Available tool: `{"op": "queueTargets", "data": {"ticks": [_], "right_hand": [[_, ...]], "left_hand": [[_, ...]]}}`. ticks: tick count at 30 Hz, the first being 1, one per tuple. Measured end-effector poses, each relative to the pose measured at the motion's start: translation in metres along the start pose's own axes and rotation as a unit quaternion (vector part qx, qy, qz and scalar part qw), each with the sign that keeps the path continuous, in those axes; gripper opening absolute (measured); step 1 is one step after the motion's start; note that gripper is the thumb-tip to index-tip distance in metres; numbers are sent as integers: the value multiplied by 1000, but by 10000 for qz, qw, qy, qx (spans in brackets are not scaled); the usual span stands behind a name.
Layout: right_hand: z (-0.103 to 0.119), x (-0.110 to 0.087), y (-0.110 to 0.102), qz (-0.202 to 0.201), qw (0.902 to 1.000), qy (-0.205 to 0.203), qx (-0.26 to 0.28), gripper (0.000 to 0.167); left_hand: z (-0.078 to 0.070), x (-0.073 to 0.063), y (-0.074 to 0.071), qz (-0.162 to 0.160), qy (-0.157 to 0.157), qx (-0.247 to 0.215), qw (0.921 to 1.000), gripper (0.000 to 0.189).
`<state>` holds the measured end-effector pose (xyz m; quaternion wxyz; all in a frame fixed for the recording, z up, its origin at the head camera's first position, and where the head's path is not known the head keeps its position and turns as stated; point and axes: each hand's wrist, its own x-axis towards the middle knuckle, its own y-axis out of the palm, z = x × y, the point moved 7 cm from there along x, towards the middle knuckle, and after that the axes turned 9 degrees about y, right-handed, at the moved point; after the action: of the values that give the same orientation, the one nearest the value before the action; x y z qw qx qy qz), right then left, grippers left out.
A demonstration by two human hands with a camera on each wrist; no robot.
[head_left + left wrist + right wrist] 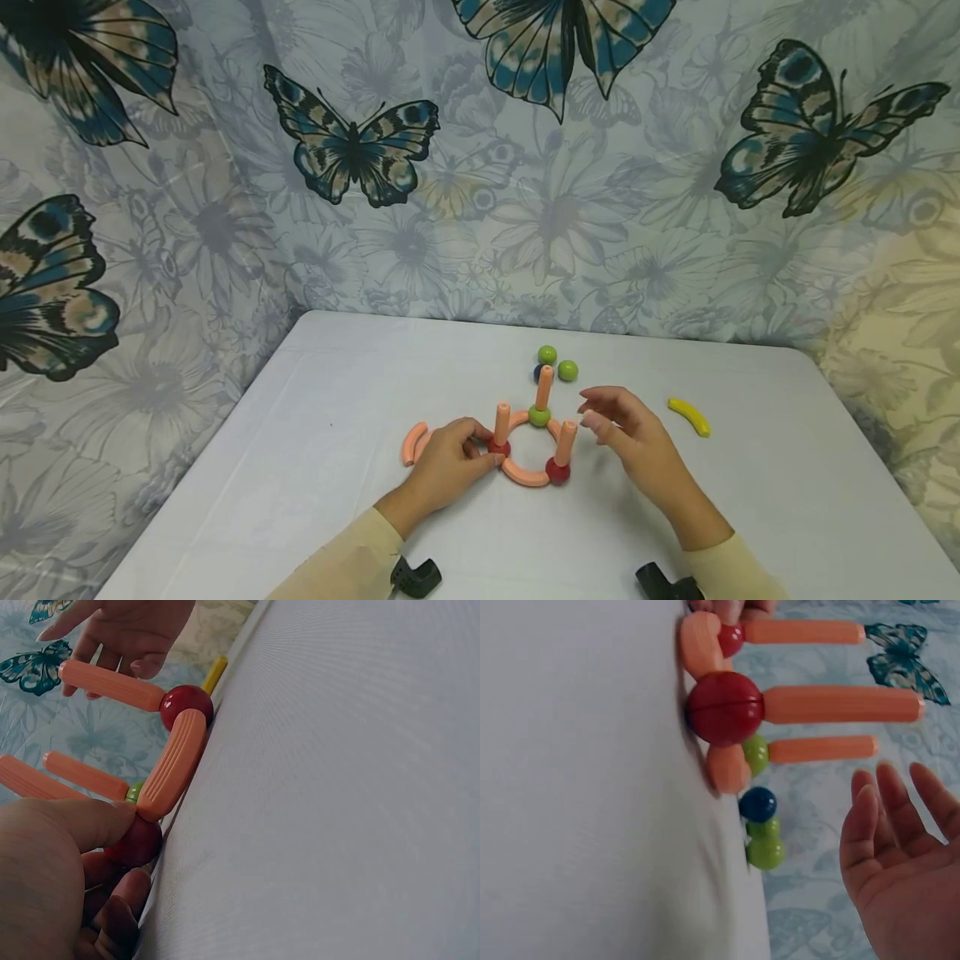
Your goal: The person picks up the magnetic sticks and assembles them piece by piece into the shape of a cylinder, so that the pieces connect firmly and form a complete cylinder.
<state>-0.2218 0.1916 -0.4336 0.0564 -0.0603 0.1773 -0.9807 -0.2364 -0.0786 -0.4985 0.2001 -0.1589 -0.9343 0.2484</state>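
A ring of curved orange pieces (525, 476) joined by balls lies on the white table, with three straight orange sticks standing up from it. Two joints are red balls (724, 709) and one is a green ball (539, 416). My left hand (450, 462) pinches the red ball (135, 841) at the ring's left side between thumb and fingers. To the right of the ring, my right hand (633, 437) hovers with loosely bent fingers, palm facing the sticks, holding nothing. It is nearest the stick (566, 443) at the right front and does not touch it.
Behind the ring sit two loose green balls (567, 370) and a dark blue ball (758, 805). Spare curved orange pieces (412, 443) lie left of my left hand, partly covered by it. A yellow curved piece (689, 417) lies to the right. Butterfly-patterned cloth (480, 250) hangs behind the table.
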Motion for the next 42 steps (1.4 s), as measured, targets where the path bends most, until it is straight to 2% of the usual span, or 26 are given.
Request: {"op": "queueTargets", "data": {"ticks": [8, 15, 24, 28, 36, 42], "right_hand": [[-17, 26, -13, -453, 9982, 384, 59, 41], [-41, 47, -11, -543, 9944, 908, -23, 57], [-71, 70, -7, -614, 9863, 1532, 88, 66], [-76, 78, -4, -622, 9864, 1522, 26, 68], [-82, 97, 4, -471, 9902, 1283, -286, 63], [-83, 109, 4, -703, 9895, 1172, -481, 54]], "left_hand": [[-1, 0, -2, -17, 44, -5, 10000, 16], [0, 0, -1, -21, 54, -44, 10000, 16], [0, 0, 0, -36, 45, -94, 9999, 16], [0, 0, -1, -52, 66, -88, 9999, 16], [0, -1, -2, -69, 12, -93, 9999, 15], [-1, 0, -2, -104, 80, -107, 9999, 16]]}}
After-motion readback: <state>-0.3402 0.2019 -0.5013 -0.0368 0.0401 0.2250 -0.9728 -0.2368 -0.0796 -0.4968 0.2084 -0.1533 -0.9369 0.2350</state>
